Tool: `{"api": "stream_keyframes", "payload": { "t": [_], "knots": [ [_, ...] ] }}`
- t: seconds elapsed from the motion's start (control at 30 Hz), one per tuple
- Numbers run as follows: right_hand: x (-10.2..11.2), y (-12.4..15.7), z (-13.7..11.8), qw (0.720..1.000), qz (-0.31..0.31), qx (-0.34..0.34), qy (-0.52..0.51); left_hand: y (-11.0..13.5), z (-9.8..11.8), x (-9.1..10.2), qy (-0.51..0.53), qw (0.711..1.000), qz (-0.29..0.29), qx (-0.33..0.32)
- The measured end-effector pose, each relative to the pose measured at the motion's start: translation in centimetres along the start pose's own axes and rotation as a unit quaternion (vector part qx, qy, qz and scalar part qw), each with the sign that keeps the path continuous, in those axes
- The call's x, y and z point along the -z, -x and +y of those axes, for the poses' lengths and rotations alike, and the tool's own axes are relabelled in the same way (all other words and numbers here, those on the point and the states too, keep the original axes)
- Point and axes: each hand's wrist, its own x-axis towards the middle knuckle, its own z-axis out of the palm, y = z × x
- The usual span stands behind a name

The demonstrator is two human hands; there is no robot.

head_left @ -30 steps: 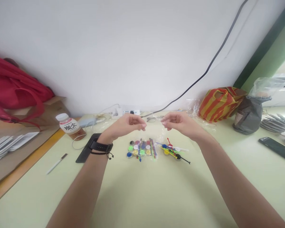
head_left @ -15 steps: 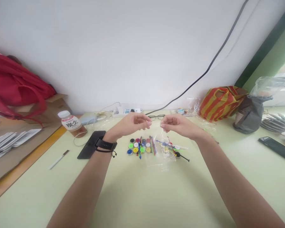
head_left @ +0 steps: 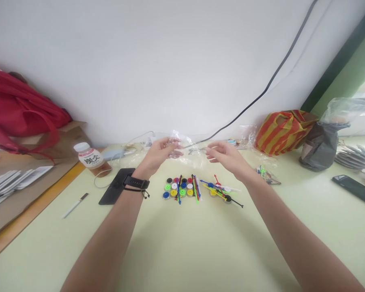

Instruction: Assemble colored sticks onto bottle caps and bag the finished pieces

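The left hand (head_left: 160,155), just above the middle of the frame, is closed around a crumpled clear plastic bag (head_left: 180,147), with the fingers pinched on its upper left part. The bag is held in the air above the far side of the pale green counter (head_left: 182,251), and its loose film trails to the right. The right hand (head_left: 225,156) hangs beside it, half open, with the fingers loosely curled and their tips turned toward the film. Whether they touch it cannot be told. A black wristband (head_left: 136,183) sits on the left wrist.

Below the hands, at centre frame, a cluster of small round coloured caps (head_left: 179,189) lies in rows on the counter, with a few thin sticks laid across it. Just to its right lies a scatter of thin coloured plastic sticks (head_left: 221,192).

Left of centre, a flat black phone (head_left: 116,187) lies near the left forearm. A small bottle with a white cap (head_left: 90,159) stands behind it, and a slim white pen (head_left: 74,205) lies further toward the lower left. A red fabric bag (head_left: 18,113) fills the upper left. At the right, a red-and-yellow striped plastic bag (head_left: 282,129) rests against the wall, and a dark phone (head_left: 354,191) lies near the right edge.
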Motion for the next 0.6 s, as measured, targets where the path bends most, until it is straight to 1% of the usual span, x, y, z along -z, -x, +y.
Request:
{"api": "stream_keyframes", "payload": {
  "t": [0.07,0.13,0.23,0.3,0.4,0.53,0.6],
  "knots": [
    [-0.3,-0.2,0.5,0.999,0.011,-0.030,-0.040,0.2,0.1,-0.1,0.045,0.998,-0.036,0.007],
    [-0.5,-0.4,0.9,0.992,0.014,-0.058,-0.108,0.4,0.4,-0.4,0.076,0.994,-0.072,0.008],
    [-0.1,-0.7,0.9,0.968,-0.033,-0.083,-0.236,0.8,0.7,-0.7,0.121,0.987,-0.106,0.002],
    [0.4,-0.8,0.8,0.951,-0.075,-0.087,-0.287,1.0,0.9,-0.9,0.141,0.982,-0.125,0.009],
    [1.1,-0.6,0.3,0.943,-0.136,-0.070,-0.297,1.4,1.5,-1.2,0.153,0.974,-0.166,0.029],
    [1.4,0.2,-0.4,0.935,-0.248,-0.035,-0.250,2.0,2.2,-1.8,0.146,0.958,-0.241,0.052],
    [1.5,0.5,-0.6,0.928,-0.292,-0.026,-0.231,2.2,2.4,-2.2,0.142,0.950,-0.271,0.064]
  ]
}}
